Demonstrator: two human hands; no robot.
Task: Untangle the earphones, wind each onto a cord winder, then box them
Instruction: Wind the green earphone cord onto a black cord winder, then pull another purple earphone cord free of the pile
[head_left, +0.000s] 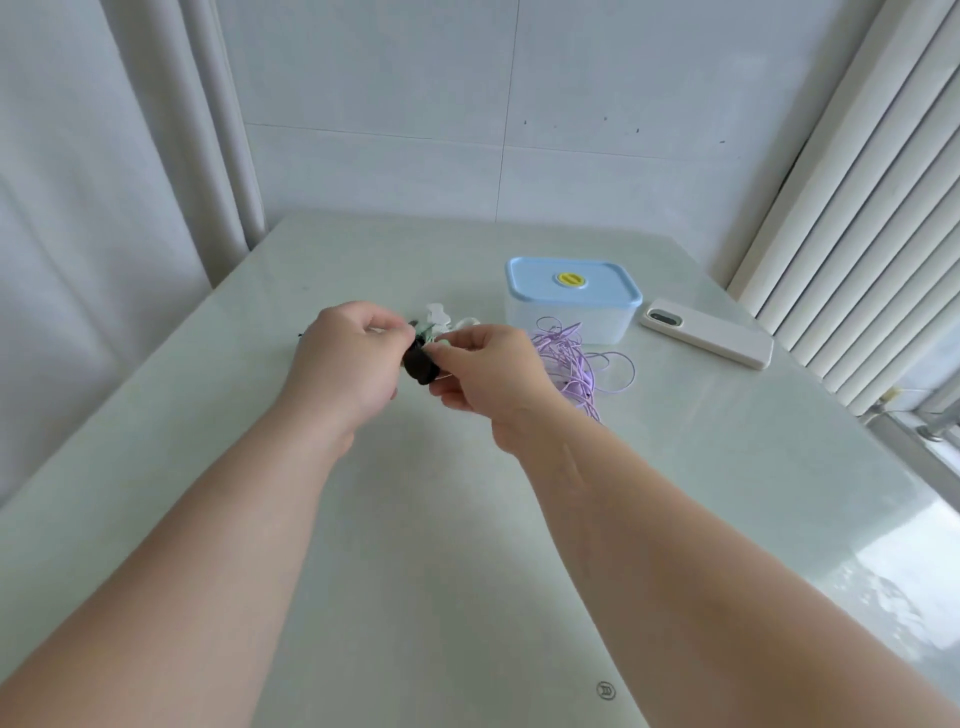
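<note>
A dark brown cord winder (420, 365) hangs between my two hands above the middle of the table. My left hand (347, 364) pinches at its upper left, fingers closed. From the right, my right hand (488, 366) grips it with a pale green cord end (429, 331) at the fingertips. Behind the hands lie white winder pieces (437, 315), partly hidden. A loose tangle of purple earphone cord (576, 356) sprawls on the table just right of my right hand. The storage box (570, 301), clear with a blue lid shut on it, stands behind the purple cord.
A phone in a cream case (706, 332) lies right of the box. The pale table (467, 519) meets a tiled wall at the back. A curtain hangs at the left and vertical blinds at the right.
</note>
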